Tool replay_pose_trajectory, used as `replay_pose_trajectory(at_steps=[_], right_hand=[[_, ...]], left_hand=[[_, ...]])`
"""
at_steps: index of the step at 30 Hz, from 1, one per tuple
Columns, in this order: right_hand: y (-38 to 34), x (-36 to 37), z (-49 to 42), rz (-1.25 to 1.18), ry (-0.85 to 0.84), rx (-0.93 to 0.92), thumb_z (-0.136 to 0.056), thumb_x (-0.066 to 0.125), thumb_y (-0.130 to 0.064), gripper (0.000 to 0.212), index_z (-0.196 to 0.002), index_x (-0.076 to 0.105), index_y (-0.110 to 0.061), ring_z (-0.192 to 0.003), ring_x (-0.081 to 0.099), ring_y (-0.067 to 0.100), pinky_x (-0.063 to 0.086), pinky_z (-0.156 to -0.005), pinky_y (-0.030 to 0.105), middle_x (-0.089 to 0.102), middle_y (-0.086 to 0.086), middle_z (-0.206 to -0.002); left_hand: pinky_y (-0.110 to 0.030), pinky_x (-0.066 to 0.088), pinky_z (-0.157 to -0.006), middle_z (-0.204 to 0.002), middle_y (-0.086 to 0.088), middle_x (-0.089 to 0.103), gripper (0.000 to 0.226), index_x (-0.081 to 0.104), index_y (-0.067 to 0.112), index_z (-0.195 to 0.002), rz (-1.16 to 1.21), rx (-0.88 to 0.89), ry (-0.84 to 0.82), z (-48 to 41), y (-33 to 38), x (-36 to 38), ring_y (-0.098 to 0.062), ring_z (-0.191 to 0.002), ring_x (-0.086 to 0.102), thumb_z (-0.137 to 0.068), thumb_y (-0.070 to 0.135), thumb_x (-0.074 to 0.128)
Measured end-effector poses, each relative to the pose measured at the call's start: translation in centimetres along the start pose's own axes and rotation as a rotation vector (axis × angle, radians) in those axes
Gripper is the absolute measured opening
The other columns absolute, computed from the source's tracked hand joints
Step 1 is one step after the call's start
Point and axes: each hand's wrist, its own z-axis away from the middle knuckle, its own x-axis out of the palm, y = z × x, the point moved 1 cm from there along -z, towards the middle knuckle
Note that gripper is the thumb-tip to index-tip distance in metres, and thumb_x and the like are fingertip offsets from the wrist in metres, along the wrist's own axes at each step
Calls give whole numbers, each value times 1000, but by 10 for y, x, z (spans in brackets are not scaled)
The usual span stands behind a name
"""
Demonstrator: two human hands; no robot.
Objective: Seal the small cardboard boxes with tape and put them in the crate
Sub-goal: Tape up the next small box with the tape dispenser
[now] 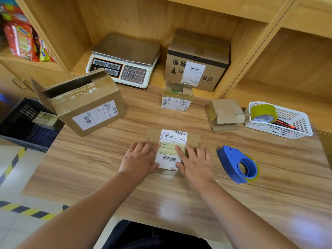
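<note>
Small box (173,139) sits mid-worktop (107,159), toward the front edge, with a tape strip (170,147) across its top. Left hand (139,157) and right hand (195,162) press flat on it, fingers straight; neither grip is curled round anything. Risks: an uneven press wrinkles the tape or leaves its ends lifting, and a hard push slides the box frontward. Crate (21,123) sits below the left edge. Big box (86,105) at that corner narrows the path. Tape dispenser (237,164) lies near on the right.
</note>
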Motion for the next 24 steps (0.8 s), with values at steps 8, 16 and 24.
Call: replay_pose_trajectory(at_steps=[8,16,24], right_hand=[[13,9,19,-75,-19,113,-93,26,-49,60,-137,50,-15,-121,48,33,18,-111,56,53,3,-133],[10,15,26,-212,-111,198,-102,1,-42,70,-139,42,1,-139,33,28,13,-114,45,40,15,-147],[4,17,28,-326,-49,205,-100,0,-41,61,-146,1,-1,-141,1,16,5,-119,30,-4,14,-156]], left_hand=[[-43,40,-105,-129,-10,59,66,45,12,-137,97,-23,46,6,6,8,-25,-116,57,-84,51,46],[-32,11,-113,-146,-12,43,68,35,3,-141,258,-155,-109,15,14,9,-23,-134,42,-88,45,32],[-22,-11,-114,-148,-4,-33,72,-20,8,-146,423,-304,-105,13,29,10,-17,-145,-18,-102,36,30]])
